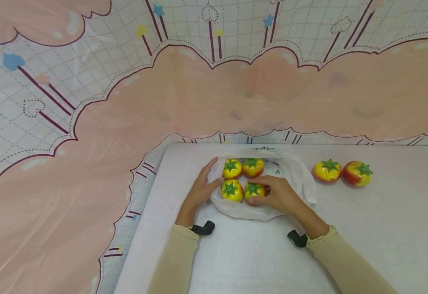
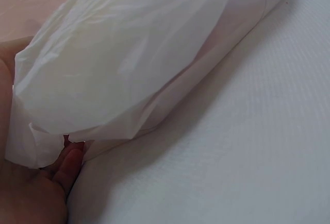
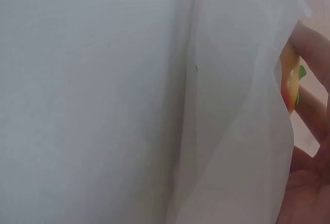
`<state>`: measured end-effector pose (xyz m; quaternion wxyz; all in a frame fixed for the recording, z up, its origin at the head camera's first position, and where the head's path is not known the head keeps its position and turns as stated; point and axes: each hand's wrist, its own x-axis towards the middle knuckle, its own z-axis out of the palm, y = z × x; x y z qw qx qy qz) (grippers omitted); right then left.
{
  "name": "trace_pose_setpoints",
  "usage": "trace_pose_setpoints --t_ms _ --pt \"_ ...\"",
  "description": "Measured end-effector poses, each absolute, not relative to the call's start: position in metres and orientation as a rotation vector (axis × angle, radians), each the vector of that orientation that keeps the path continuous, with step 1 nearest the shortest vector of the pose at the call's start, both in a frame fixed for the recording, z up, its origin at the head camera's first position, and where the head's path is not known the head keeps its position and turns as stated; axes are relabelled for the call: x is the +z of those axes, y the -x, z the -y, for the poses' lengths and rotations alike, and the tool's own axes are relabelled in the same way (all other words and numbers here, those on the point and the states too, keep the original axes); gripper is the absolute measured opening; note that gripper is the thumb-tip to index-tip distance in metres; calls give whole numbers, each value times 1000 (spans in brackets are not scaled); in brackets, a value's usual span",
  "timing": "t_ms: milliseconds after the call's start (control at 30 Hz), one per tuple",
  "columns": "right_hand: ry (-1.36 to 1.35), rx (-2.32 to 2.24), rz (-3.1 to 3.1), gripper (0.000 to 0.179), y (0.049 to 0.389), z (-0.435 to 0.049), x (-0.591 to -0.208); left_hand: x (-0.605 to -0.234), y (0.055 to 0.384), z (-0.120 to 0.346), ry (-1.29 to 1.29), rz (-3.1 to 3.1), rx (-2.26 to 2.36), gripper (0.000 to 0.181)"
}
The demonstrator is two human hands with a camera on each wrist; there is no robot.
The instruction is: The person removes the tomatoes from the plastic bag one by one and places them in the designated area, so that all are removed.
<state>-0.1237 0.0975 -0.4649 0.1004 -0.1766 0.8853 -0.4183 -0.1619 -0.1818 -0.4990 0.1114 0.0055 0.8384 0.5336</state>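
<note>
Right hand (image 1: 281, 195) pinches the near-right fruit (image 1: 254, 189), just left of its palm, in the white bag (image 1: 245, 211). Left hand (image 1: 200, 187) at bag's left rim; I can't tell its grip. Loose fruit pair (image 1: 326, 171) farther right, right hand nearer.

Long tan sleeves (image 1: 177, 261) are ending in crinkly cuffs (image 1: 322, 237). A bent black gadget (image 1: 204, 228) is poking out beside each

White counter (image 1: 401, 228), faint lettering (image 1: 232, 284) low in head view. Patterned sheet (image 1: 107, 30) behind it and along left side: peach cloud shapes (image 1: 236, 102) edged in dark plum, dashed grid on white. Blue star (image 1: 268, 20), larger blue heart-like shape (image 1: 13, 61), both on plum sticks (image 1: 44, 90).
</note>
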Motion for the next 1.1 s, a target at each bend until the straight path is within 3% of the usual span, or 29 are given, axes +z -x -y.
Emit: trace_pose_setpoints --t_ms 1100 --pt "472 -1307 -2665 58 113 -105 -442 -497 159 184 -52 -2449 1588 72"
